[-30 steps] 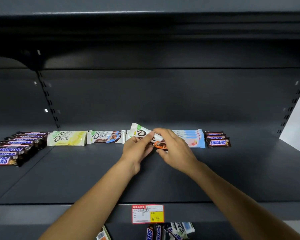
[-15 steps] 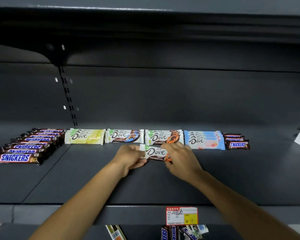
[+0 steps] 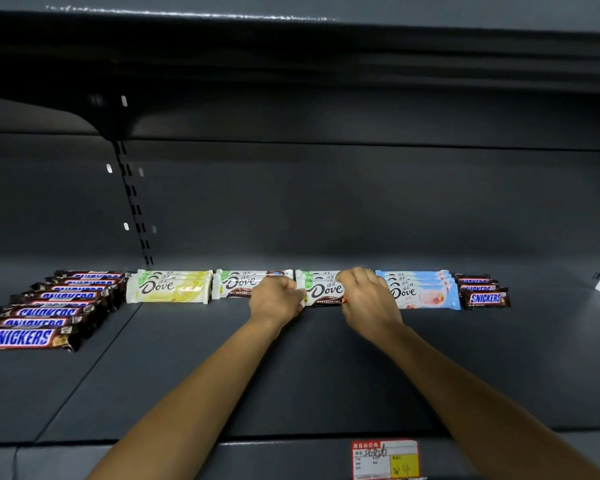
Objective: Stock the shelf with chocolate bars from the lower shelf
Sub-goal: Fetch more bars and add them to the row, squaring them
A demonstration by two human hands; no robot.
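- The Dove bar point(image 3: 324, 292) lies directly between the two hands, on the shelf point(image 3: 291, 375) just beyond the fingertips; its long axis runs side to side, from one hand across to the other, label facing up.
- The left hand point(image 3: 276, 301) has its fingers curled in and pinches the bar's left end; the right hand point(image 3: 368, 299) is curled over the right end and grips it from above; neither hand is spread open, and neither holds anything else.
- Both hands are equally near, one at each end; so I judge that the coming move turns on that side-to-side axis, with the two hands acting together to square the bar before letting go.
- More wrappers of the same kind show just beyond the held bar, so it looks to be the front one of its column; I cannot tell whether it rests fully down or is a little lifted.
- Past the left hand sit the brown Dove stack point(image 3: 238, 284), then the yellow Dove stack point(image 3: 168, 289), then a long Snickers row point(image 3: 32, 327) far out; past the right hand sit the blue Dove stack point(image 3: 420, 292) and a small Snickers pile point(image 3: 484, 296).
- The front edges of the neighbouring stacks give the line to match; the held bar seems close to it.
- Below the right forearm a price tag point(image 3: 385, 459) hangs on the shelf lip; the lower shelf is out of view.
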